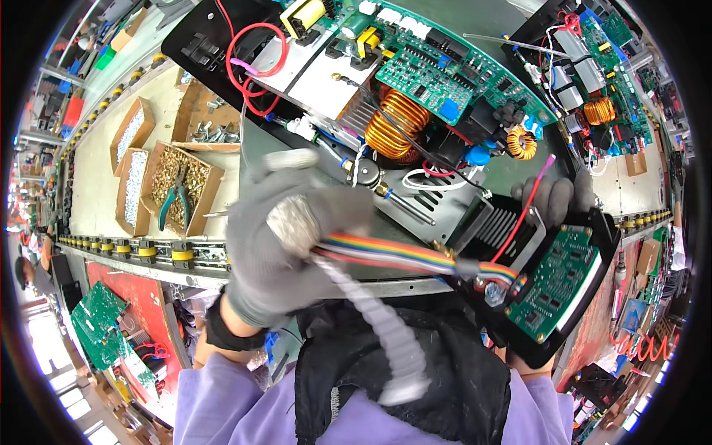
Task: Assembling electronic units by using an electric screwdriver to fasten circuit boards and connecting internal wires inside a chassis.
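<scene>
My left hand (pixel 274 233), in a grey glove and blurred by motion, is closed round the end of a rainbow ribbon cable (pixel 393 252). From the same fist hangs a blurred white twisted strip (pixel 389 334), whose kind I cannot make out. The cable runs to a black end panel (pixel 586 297) carrying a green circuit board (pixel 552 285). Gloved too, my right hand (pixel 552 199) grips the far edge of this panel and holds it tilted. A red wire (pixel 519 230) rises beside its fingers. Behind stands an opened power unit with a copper coil (pixel 397 122) and green board (pixel 437 85).
At left are cardboard trays of small screws (pixel 133 185), with green-handled pliers (pixel 174 200) lying on a brass-coloured heap. A roller rail (pixel 148 252) edges the bench. Another opened unit (pixel 593 96) sits at far right. Loose green boards (pixel 100 319) lie on a red surface at lower left.
</scene>
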`<action>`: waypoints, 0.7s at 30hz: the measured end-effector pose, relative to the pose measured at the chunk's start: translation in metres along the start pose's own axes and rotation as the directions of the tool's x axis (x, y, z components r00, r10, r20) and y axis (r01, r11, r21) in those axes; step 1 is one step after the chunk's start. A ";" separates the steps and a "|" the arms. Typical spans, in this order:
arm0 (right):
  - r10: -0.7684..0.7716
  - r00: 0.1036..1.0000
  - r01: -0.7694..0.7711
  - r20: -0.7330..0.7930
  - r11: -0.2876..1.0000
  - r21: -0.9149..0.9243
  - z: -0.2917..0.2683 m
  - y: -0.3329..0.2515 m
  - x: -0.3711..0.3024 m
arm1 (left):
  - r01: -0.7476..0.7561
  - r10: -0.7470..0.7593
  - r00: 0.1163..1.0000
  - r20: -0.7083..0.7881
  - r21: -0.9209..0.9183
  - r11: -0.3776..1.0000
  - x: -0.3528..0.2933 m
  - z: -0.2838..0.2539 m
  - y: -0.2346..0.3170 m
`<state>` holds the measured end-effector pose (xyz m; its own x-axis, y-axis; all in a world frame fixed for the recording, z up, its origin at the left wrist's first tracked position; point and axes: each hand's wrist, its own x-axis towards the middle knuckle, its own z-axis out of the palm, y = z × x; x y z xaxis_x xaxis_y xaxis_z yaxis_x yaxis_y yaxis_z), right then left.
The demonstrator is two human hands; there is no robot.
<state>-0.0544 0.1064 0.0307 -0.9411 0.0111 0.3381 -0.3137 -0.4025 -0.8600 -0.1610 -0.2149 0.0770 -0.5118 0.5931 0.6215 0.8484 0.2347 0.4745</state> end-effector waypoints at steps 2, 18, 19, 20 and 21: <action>-0.027 0.991 0.025 -0.131 1.000 -0.017 0.000 0.007 -0.004 | -0.013 0.005 0.990 0.142 0.057 0.998 -0.001 0.000 -0.015; -0.028 0.933 -0.080 -0.358 0.955 -0.285 0.053 0.053 -0.036 | -0.422 0.262 0.857 0.444 0.312 0.851 0.000 0.060 -0.036; -0.023 0.933 -0.085 -0.359 0.956 -0.281 0.051 0.053 -0.037 | -0.417 0.240 0.851 0.467 0.324 0.849 -0.002 0.062 -0.036; -0.022 0.932 -0.088 -0.363 0.954 -0.285 0.051 0.052 -0.037 | -0.415 0.219 0.844 0.490 0.337 0.845 -0.004 0.064 -0.036; -0.024 0.931 -0.087 -0.363 0.954 -0.287 0.050 0.053 -0.038 | -0.376 0.195 0.850 0.489 0.307 0.874 -0.005 0.066 -0.035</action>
<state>-0.0289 0.0385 -0.0084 -0.9149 0.3525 0.1968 -0.2534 -0.1218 -0.9597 -0.1788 -0.1757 0.0164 -0.2037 0.9265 0.3165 0.9759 0.2181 -0.0101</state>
